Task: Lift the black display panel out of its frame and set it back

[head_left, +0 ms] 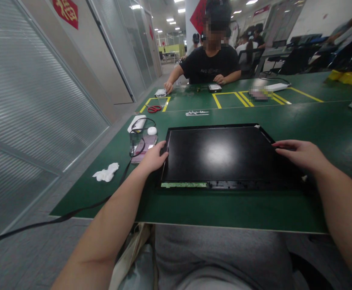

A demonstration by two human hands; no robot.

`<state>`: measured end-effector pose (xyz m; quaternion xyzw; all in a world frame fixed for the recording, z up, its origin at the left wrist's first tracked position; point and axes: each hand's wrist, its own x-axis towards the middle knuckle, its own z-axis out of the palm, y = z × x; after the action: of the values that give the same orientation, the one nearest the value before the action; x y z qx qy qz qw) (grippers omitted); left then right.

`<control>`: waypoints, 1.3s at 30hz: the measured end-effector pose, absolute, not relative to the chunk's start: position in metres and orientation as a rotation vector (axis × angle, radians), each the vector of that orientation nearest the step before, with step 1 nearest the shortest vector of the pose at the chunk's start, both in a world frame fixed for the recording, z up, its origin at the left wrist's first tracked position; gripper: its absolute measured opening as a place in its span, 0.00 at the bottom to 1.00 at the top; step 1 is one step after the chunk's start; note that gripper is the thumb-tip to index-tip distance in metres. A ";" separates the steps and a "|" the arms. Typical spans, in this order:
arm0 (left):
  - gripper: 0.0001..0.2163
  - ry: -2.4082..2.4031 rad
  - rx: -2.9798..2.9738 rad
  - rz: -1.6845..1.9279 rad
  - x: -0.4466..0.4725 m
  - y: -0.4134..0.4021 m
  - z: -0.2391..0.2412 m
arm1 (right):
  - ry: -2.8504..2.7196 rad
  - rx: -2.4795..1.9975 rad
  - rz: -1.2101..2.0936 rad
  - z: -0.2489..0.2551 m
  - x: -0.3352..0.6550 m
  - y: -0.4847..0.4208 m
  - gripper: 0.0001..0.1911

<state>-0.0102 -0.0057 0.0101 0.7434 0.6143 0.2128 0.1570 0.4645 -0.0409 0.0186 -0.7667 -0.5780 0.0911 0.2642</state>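
A black flat display panel in a thin black frame lies face up on the green table. Along its near edge runs a green circuit strip, and small whitish pieces show at two right corners. My left hand grips the panel's left edge, thumb toward the rim, the other fingers mostly hidden. On the opposite side, my right hand holds the right edge of the frame between thumb and fingers. Whether the panel is slightly raised I cannot tell.
Left of the panel are a phone, a white power bank with a black cable, a white round case and crumpled tissue. Beyond lie red scissors and small metal strips. A person works across the table.
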 end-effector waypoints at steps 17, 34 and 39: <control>0.35 1.320 1.581 1.110 -0.010 0.001 -0.003 | -1.576 -2.076 0.208 0.015 0.470 -0.040 0.16; 0.30 1.235 0.815 1.460 0.008 0.002 0.018 | -1.567 -2.046 0.261 0.012 0.473 -0.039 0.18; 0.29 1.288 0.853 1.392 0.004 0.009 0.010 | -1.593 -2.041 0.249 0.015 0.470 -0.040 0.17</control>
<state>0.0039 0.0093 0.0105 0.3536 0.5340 0.5773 0.5065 0.4697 -0.0399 0.0152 -0.7563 -0.5903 0.0923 0.2668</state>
